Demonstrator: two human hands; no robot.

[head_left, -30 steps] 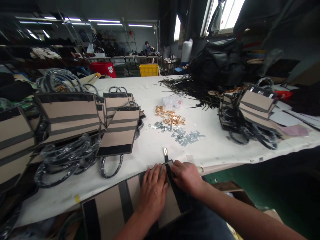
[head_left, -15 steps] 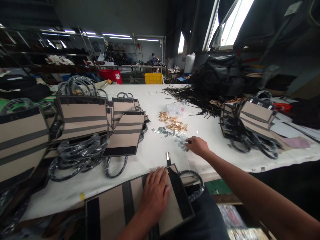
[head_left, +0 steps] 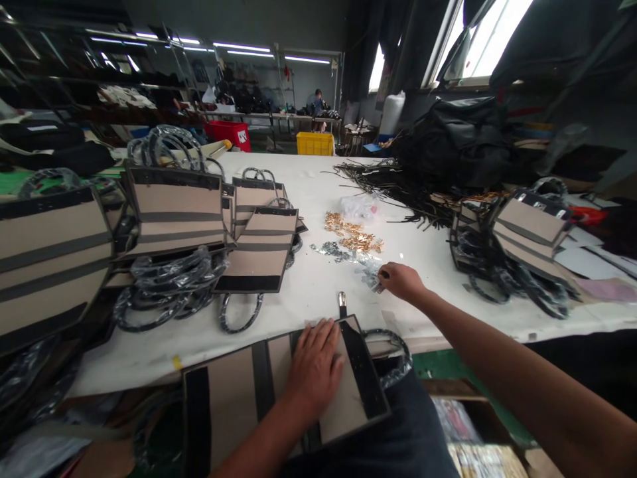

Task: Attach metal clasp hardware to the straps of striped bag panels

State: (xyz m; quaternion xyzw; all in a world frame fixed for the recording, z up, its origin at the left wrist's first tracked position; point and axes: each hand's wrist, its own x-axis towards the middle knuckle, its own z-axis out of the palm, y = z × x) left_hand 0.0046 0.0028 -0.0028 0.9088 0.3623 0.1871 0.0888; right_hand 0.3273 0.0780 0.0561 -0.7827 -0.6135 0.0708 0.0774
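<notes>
My left hand [head_left: 314, 373] lies flat, fingers extended, on a beige bag panel with dark stripes [head_left: 226, 406] that rests on my lap against the table edge. A dark strap with a shiny metal tip [head_left: 342, 303] sticks out from the panel's far side. Beyond its right end curves a plastic-wrapped handle [head_left: 405, 358]. Over the table, my right hand [head_left: 402, 281] has its fingers pinched together at the edge of a scatter of small silvery metal pieces [head_left: 365, 267]. Whatever sits between those fingertips is too small to make out. Gold-coloured metal fittings [head_left: 362, 240] lie just behind.
Striped bag panels with wrapped handles [head_left: 179, 206] are piled on the left of the white table [head_left: 308, 312]. More bags [head_left: 527, 222] stand at the right. Black strips [head_left: 398, 192] and a clear plastic bag [head_left: 358, 207] lie farther back. A person [head_left: 319, 105] sits far off.
The view has shifted, so the table's contents sit a little farther right and mostly higher. My right hand stays at the silvery pieces, and my left hand keeps its place on the panel.
</notes>
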